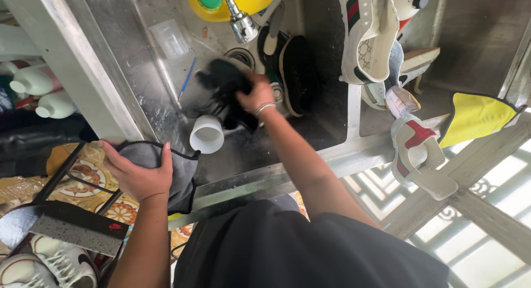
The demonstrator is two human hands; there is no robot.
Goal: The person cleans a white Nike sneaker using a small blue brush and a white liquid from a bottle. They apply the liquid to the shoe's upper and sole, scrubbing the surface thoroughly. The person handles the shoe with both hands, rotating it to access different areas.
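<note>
In the head view, the right hand (255, 93) is closing its fingers over a black shoe (224, 80) in the steel sink (332, 130), just at six o'clock of the tap (240, 20). A white cup (207, 134) is lying at seven o'clock of that shoe. The left hand (138, 174) is gripping a grey cloth (182, 174) at the sink's near edge, fingers curled around it.

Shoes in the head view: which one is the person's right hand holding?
The black shoe in the steel sink, gripped by the right hand. The other shoes, mostly white, hang or lie untouched along the rim to the right.
</note>
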